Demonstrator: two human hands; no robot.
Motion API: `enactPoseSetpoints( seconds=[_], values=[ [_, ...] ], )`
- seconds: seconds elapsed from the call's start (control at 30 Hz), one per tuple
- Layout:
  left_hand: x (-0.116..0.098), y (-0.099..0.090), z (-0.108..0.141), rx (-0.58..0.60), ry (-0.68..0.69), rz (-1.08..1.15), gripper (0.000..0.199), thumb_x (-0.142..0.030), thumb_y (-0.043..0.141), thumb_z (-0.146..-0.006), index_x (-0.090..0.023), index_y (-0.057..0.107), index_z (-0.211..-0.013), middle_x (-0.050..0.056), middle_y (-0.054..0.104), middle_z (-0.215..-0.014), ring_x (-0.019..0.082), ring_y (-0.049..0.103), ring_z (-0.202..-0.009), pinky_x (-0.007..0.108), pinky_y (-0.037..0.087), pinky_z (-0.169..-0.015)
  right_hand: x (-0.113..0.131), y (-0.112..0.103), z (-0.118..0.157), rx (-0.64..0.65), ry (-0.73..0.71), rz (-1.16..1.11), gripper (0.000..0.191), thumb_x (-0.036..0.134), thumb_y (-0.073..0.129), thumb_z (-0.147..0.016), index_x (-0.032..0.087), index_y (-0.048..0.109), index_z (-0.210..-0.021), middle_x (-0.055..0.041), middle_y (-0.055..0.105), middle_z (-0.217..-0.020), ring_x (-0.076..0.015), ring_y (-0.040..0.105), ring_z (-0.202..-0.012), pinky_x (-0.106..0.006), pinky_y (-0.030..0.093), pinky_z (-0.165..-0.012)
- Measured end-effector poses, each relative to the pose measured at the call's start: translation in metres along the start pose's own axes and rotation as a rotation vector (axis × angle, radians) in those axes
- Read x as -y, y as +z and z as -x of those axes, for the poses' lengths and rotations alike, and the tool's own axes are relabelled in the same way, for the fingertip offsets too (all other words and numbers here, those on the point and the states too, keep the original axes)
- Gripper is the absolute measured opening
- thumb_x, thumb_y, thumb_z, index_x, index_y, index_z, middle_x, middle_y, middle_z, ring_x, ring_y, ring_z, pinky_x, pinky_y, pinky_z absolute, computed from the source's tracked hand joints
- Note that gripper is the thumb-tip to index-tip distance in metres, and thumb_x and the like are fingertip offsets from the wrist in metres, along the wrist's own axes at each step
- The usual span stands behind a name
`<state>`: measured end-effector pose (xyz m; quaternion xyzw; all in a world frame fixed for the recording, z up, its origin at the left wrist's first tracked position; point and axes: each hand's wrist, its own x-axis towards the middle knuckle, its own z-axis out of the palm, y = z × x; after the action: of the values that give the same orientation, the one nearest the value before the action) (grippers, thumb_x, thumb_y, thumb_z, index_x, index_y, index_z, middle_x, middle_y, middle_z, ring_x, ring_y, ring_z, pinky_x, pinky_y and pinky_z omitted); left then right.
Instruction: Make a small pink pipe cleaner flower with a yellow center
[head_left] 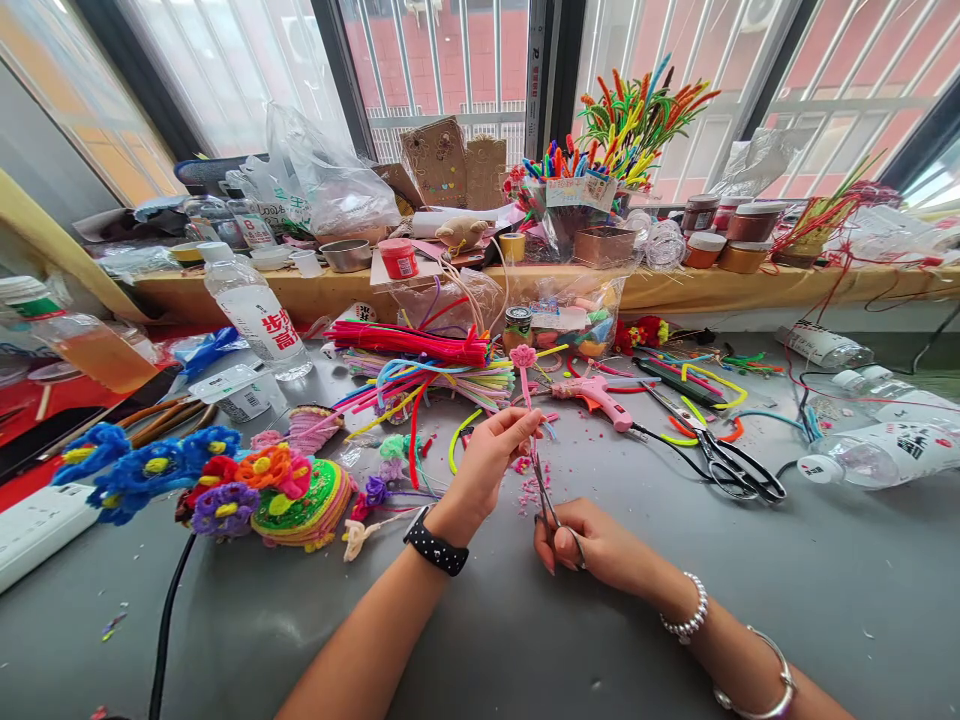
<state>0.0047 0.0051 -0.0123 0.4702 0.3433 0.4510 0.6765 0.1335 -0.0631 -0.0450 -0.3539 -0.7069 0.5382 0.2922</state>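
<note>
My left hand pinches the stem of a small pink pipe-cleaner flower, which stands upright above my fingertips. In my right hand is a pair of small metal scissors, with fingers through the handle loops. The scissor blades point up and reach just beneath my left fingertips, near the lower end of the flower's stem. Whether the blades touch the stem I cannot tell. Pink fuzz clippings are scattered on the grey table behind the scissors.
A pink glue gun and larger black-handled scissors lie beyond my right hand. Pipe-cleaner bundles sit ahead. Finished fuzzy flowers are at left, near a power strip. Plastic bottles lie at right.
</note>
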Motion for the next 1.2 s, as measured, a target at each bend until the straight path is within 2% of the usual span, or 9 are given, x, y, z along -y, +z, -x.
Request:
enactPoseSetpoints(
  seconds=[0.37, 0.73, 1.2],
  values=[
    [-0.0017, 0.001, 0.0003, -0.053, 0.013, 0.025, 0.016, -0.03, 0.062, -0.066, -0.014, 0.059, -0.067, -0.003, 0.05, -0.061, 0.003, 0.035, -0.051, 0.017, 0.028, -0.05, -0.0001, -0.0002, -0.0016, -0.098, 0.001, 0.046, 0.063, 0.069, 0.03, -0.072, 0.014, 0.047, -0.048, 0.0019, 0.042, -0.047, -0.0071, 0.033, -0.045, -0.02, 0.028, -0.045],
    [-0.0038, 0.0022, 0.0005, -0.109, 0.047, 0.085, 0.016, -0.029, 0.064, -0.063, -0.015, 0.059, -0.064, -0.004, 0.049, -0.058, 0.004, 0.035, -0.05, 0.018, 0.029, -0.051, 0.0005, 0.0007, -0.0026, -0.182, 0.047, 0.123, 0.059, 0.066, 0.033, -0.073, 0.016, 0.041, -0.044, 0.0026, 0.04, -0.044, -0.0073, 0.035, -0.044, -0.02, 0.031, -0.047],
    [-0.003, 0.0016, -0.0009, -0.104, 0.034, 0.146, 0.013, -0.026, 0.065, -0.063, -0.014, 0.062, -0.069, -0.003, 0.053, -0.059, 0.004, 0.036, -0.05, 0.017, 0.029, -0.049, -0.0052, 0.0009, -0.0027, -0.113, 0.054, 0.099, 0.063, 0.068, 0.028, -0.074, 0.014, 0.048, -0.049, 0.0027, 0.039, -0.046, -0.0068, 0.033, -0.044, -0.019, 0.028, -0.044]
  ],
)
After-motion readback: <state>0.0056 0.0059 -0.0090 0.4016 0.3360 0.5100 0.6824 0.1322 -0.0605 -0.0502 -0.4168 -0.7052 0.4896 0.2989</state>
